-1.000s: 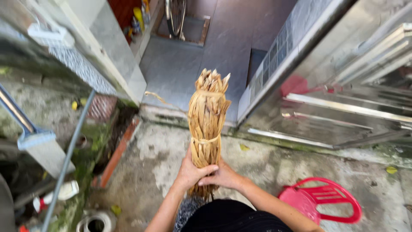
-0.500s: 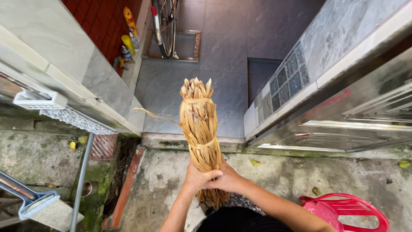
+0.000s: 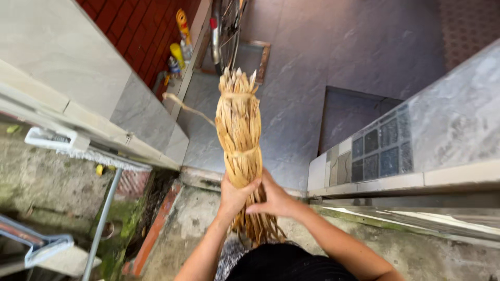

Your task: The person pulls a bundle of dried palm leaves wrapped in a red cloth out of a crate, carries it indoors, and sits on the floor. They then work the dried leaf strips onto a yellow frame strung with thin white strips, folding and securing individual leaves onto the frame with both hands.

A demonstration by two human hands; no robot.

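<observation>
Our left hand (image 3: 235, 195) is clenched around the lower part of a straw bundle (image 3: 240, 136), just under its lower tie, and our right hand (image 3: 275, 200) lies against the same spot with fingers spread, steadying rather than gripping. We hold the bundle upright before us over the threshold, its cut ends pointing toward the grey tile floor (image 3: 312, 78). It is already bound at top and middle, while the strands (image 3: 260, 226) below our hands hang loose and untied, so that end looks unfinished.
</observation>
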